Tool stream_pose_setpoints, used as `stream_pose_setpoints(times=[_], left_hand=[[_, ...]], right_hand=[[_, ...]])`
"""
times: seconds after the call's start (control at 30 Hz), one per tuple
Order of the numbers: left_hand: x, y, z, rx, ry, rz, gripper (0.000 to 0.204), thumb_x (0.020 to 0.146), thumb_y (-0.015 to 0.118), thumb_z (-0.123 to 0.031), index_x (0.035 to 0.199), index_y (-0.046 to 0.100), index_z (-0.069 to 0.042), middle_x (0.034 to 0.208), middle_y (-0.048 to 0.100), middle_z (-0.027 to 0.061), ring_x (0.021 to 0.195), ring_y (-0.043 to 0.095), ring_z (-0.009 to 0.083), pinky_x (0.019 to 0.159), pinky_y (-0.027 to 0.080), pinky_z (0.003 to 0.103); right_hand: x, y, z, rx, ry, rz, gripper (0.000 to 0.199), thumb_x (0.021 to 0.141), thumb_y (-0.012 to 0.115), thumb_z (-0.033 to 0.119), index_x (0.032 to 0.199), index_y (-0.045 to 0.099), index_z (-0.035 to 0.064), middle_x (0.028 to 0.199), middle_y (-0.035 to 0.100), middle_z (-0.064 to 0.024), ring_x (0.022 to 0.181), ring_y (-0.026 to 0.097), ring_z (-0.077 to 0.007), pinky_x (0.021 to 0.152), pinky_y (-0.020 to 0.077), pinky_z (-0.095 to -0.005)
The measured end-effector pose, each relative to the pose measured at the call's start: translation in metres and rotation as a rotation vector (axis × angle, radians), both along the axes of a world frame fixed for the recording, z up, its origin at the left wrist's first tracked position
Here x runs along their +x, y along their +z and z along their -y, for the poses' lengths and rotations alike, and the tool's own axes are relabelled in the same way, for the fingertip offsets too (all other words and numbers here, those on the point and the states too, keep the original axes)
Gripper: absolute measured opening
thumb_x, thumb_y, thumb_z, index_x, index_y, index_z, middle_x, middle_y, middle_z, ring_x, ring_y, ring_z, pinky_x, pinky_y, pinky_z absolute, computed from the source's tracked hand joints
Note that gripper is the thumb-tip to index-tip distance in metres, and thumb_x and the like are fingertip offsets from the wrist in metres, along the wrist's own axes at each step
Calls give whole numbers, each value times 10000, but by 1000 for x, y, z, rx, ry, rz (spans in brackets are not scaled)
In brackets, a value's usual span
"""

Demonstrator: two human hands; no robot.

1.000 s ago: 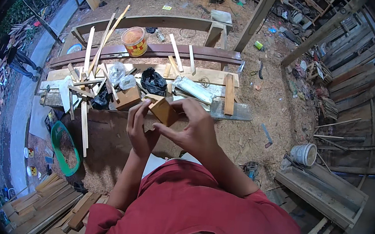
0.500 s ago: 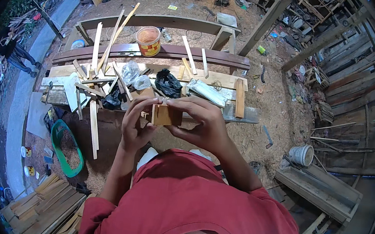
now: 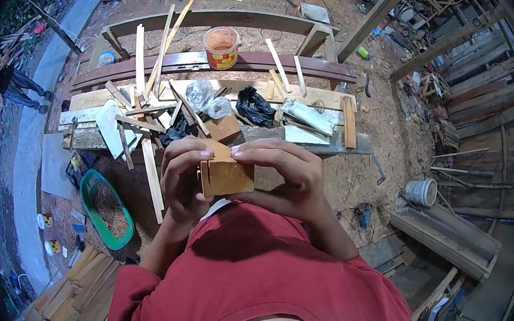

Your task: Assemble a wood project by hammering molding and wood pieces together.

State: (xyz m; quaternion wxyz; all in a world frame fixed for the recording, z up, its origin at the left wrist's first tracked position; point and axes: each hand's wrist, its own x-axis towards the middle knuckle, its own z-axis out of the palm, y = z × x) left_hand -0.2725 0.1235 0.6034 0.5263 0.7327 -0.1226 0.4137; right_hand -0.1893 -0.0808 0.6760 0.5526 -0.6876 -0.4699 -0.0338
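Close to my chest, a brown wooden piece [image 3: 229, 179] is held between both hands, its squared end turned toward me. A thin wooden slat [image 3: 204, 177] lies against its left side, with a narrow gap between them. My left hand [image 3: 180, 171] is closed around the left side, one fingertip on the top edge. From the right, my right hand [image 3: 296, 178] grips the piece with fingers over the top and thumb low on the end face. Just beyond, a brown wooden block [image 3: 226, 128] shows on the workbench [image 3: 363, 148]; the hands partly hide it.
Wood strips [image 3: 152, 180], a black plastic bag [image 3: 255, 106] and clear bags [image 3: 200, 95] clutter the bench. Behind stands a bucket [image 3: 220, 58] of brown contents. A green tub [image 3: 124, 237] sits left on the floor, a white bucket [image 3: 421, 192] right. A person [image 3: 24, 86] stands far left.
The wooden piece has come lower and nearer to me, tilted so more of its top shows. Both hands have kept hold of it. The whole view has shifted slightly.
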Motion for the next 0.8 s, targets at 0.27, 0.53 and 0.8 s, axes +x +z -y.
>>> stream_pose_setpoints(times=[0.27,0.53,0.8], left_hand=[[-1,-4,-52,30,-52,59,723,1026,616,-696,1257,612,-12,1206,635,162,1084,631,278,970,515,446],[8,-13,-68,-34,-55,-26,675,1038,635,-631,1277,676,-1,1162,677,160,1069,653,307,960,518,470],[39,-107,-69,-128,-249,-454,588,1103,637,-367,1528,550,30,1378,677,220,1269,682,342,1070,529,412]], right_hand=[[-11,2,-49,30,-10,-15,627,710,1013,171,1271,764,43,1211,782,-143,1136,766,-284,966,624,-402],[-13,-16,-71,-35,-93,63,630,729,1004,135,1294,748,25,1219,777,-139,1107,762,-275,962,609,-386],[34,-73,-56,-69,-223,-530,567,884,911,52,1397,682,-26,1307,740,-127,1204,710,-174,1046,586,-311]])
